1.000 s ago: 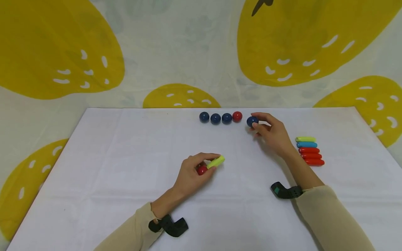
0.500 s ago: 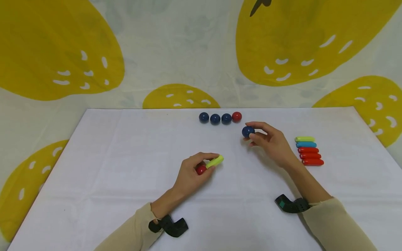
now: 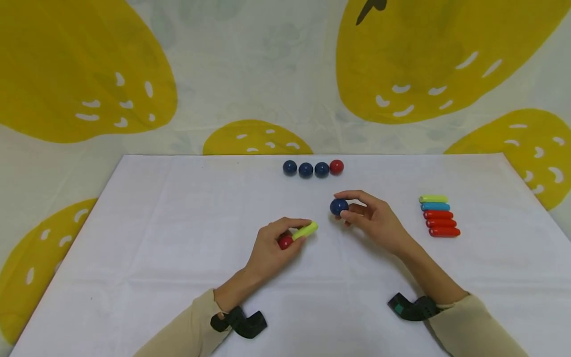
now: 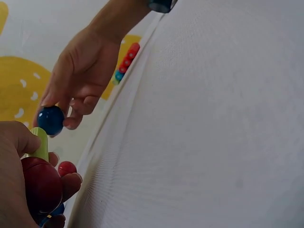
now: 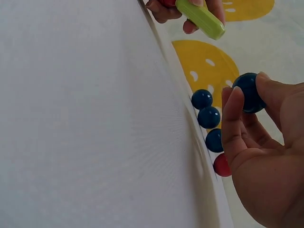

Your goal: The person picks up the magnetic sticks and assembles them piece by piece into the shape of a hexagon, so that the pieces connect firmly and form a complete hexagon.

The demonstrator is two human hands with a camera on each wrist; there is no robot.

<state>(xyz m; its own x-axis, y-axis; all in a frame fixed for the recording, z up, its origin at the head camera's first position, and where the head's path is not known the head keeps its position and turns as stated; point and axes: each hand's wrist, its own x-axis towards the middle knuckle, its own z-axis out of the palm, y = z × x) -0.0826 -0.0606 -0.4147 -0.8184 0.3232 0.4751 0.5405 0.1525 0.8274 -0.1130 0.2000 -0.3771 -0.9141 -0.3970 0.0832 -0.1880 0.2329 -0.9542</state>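
My left hand holds a short yellow-green rod between thumb and fingertips, with a red ball at the rod's near end, inside the hand. In the left wrist view that red ball looks large beside the rod. A dark blue ball is pinched by the thumb and fingers of my right hand. This blue ball is apart from the rod's free end, to its upper right. In the right wrist view the blue ball sits at the fingertips.
Along the table's far edge stand several dark blue balls and one red ball in a row. To the right lie a yellow-green rod, a blue rod and red rods, side by side on the white tabletop.
My right hand has brought the blue ball from beside the far row toward me and leftward, closer to the rod. My left hand has stayed in place with the rod and red ball.
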